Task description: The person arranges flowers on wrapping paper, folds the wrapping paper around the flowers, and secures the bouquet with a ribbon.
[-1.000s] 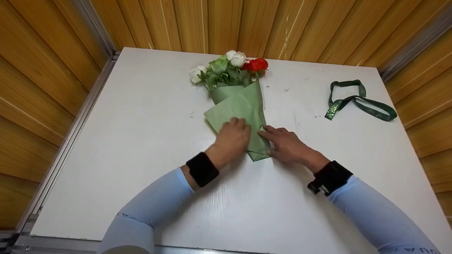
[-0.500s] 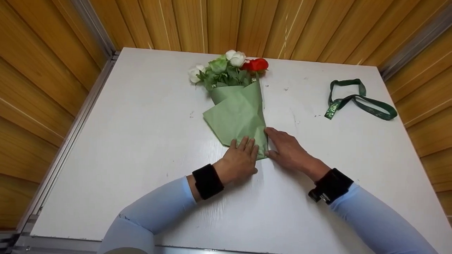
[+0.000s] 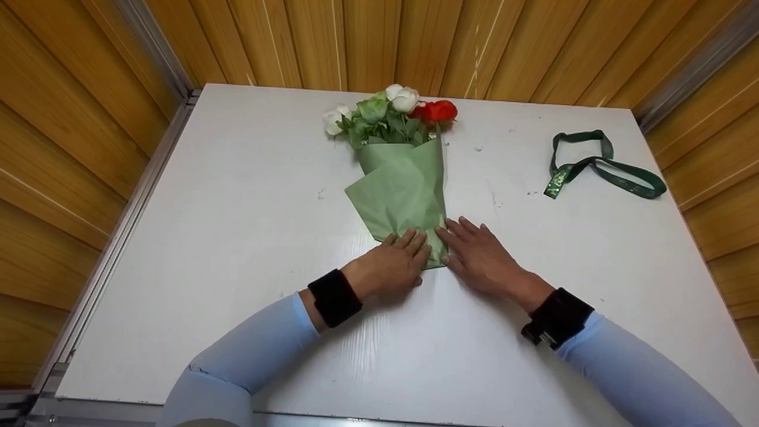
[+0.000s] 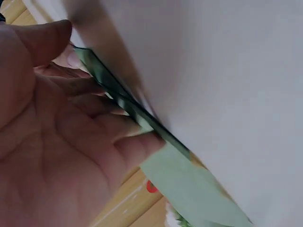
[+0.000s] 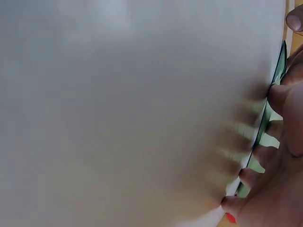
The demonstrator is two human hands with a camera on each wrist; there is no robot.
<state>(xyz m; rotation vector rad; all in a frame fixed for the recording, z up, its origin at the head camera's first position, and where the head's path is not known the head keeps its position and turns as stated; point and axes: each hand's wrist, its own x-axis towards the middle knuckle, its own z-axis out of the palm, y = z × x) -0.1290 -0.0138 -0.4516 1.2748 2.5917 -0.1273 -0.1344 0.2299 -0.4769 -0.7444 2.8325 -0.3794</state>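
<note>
A bouquet wrapped in green paper (image 3: 400, 190) lies on the white table, its lower end toward me. White, pale green and red flowers (image 3: 404, 98) with leaves stick out of the far end. My left hand (image 3: 388, 267) rests with extended fingers on the lower left part of the paper. My right hand (image 3: 486, 258) touches the lower right edge, its fingers spread over the paper and the table. In the left wrist view the left fingers (image 4: 137, 149) lie against the paper's folded edge. The right wrist view shows the right fingertips (image 5: 248, 176) along the other edge.
A dark green ribbon (image 3: 628, 178) with shiny print lies loosely looped on the right side of the white table (image 3: 207, 249). Wood-patterned panels (image 3: 379, 41) stand behind the table and at both sides, with metal rails (image 3: 124, 228) at the left edge.
My left hand has moved down from the middle of the paper to its lower end and flattened. My right hand has shifted slightly toward me, fingers spreading. The bouquet has shifted a little to the right.
</note>
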